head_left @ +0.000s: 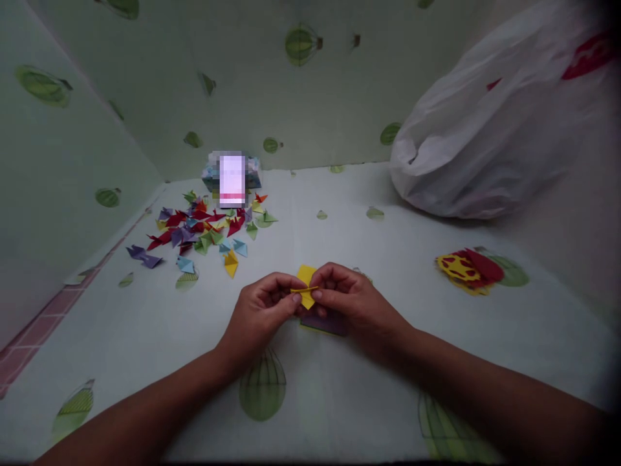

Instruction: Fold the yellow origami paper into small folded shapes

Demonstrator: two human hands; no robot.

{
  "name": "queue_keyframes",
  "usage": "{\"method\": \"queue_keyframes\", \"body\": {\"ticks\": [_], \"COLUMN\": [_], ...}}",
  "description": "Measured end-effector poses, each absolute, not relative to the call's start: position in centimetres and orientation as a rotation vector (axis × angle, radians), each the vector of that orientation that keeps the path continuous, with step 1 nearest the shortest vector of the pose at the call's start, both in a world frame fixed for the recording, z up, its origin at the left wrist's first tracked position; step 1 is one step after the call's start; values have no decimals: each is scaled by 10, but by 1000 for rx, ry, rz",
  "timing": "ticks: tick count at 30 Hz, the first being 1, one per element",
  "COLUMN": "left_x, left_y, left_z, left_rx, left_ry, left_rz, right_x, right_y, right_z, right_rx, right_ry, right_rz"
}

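Note:
Between my two hands is a small piece of folded yellow origami paper [306, 276], held just above the surface at the middle of the view. My left hand [269, 301] pinches its left edge with thumb and forefinger. On the other side my right hand [342, 291] grips the right edge the same way. A narrow raised fold runs across the paper between the two thumbs. Under the hands lies a stack of coloured paper [323, 324], purple on top with a yellow edge; my right hand partly hides it.
Many folded paper cranes [204, 226] in mixed colours lie in a heap at the back left. Behind them a lit phone [232, 178] leans on a tissue box [255, 173]. Red and yellow paper cut-outs [468, 268] lie at the right, below a big white plastic bag [466, 142].

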State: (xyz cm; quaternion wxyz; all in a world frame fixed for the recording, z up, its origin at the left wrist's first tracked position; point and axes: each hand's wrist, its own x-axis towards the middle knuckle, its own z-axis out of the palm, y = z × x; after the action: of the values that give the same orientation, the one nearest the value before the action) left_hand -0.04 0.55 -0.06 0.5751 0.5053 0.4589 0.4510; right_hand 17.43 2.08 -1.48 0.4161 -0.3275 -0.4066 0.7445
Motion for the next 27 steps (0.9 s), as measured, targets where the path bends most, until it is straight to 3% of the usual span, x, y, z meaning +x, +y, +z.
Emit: {"method": "queue_keyframes", "body": {"ticks": [27], "left_x": [0], "left_y": [5], "left_z": [1], "left_rx": [1077], "left_ry": [1107], "left_rz": [1069], "right_x": [172], "right_y": [18], "right_z": [-11], "right_rx": [-814], "right_ry": [-1122], "right_rz": [1819]}}
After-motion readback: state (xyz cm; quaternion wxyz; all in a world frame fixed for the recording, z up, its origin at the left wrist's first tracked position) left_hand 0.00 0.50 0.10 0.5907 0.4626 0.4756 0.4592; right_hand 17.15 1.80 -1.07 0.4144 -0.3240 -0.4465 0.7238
